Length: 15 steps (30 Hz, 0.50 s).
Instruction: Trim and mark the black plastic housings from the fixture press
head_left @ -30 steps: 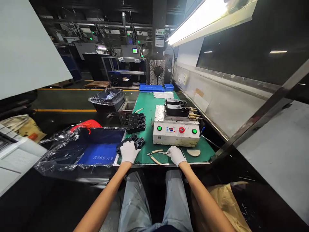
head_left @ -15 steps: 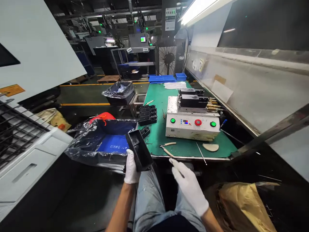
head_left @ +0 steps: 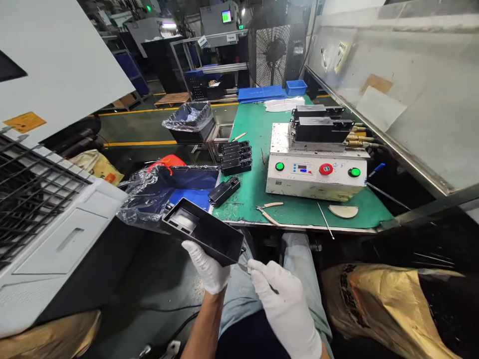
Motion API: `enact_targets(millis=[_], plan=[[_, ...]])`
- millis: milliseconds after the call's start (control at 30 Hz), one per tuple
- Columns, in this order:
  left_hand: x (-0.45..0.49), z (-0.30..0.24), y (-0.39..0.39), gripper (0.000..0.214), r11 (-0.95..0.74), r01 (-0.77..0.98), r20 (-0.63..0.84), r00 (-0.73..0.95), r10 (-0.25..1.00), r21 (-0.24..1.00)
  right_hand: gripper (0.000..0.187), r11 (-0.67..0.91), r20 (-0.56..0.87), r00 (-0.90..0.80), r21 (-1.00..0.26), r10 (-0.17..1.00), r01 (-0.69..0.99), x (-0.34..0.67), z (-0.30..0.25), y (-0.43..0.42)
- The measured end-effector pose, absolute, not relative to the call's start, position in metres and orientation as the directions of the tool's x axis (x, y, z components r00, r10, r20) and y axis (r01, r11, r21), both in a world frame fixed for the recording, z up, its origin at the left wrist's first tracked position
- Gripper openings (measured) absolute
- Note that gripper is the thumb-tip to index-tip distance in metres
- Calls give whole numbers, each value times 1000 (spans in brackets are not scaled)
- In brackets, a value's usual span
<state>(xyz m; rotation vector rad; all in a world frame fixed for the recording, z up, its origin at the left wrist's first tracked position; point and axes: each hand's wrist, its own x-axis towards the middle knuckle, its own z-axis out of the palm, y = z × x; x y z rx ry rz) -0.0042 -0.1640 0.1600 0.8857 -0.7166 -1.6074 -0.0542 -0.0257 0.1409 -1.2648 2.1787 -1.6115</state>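
My left hand (head_left: 208,269), in a white glove, is closed under a black rectangular plastic housing (head_left: 204,230) and holds it tilted over my lap, open side up. My right hand (head_left: 281,299), also gloved, pinches a thin metal tool (head_left: 243,267) whose tip touches the housing's near right corner. Both hands are below the front edge of the green-matted bench (head_left: 258,187).
On the mat stand a white control box (head_left: 316,172) with green and red buttons and black fixtures on top, a stack of black housings (head_left: 235,157), one loose housing (head_left: 223,191), and small hand tools (head_left: 267,214). A plastic-lined blue bin (head_left: 175,192) sits left; a brown sack (head_left: 385,304) right.
The housing has come down from beside the bench edge to over my lap and tilted flatter. My right hand moved left and brought the tool to its corner. The view dropped lower.
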Motion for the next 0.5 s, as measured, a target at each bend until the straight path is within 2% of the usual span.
enact_targets(millis=[167,333,500], plan=[[-9,163,-158,77,-132,424,-91,-117,-989,896,25,71,272,-638,-886,-720,-457,-54,139,-25],[-10,165,-154,85,-178,426,-143,-113,-983,887,25,83,217,-632,-909,-744,-409,-54,132,-25],[-9,160,-154,89,-203,373,-177,-102,-979,905,24,113,221,-637,-891,-739,-440,-55,128,-24]])
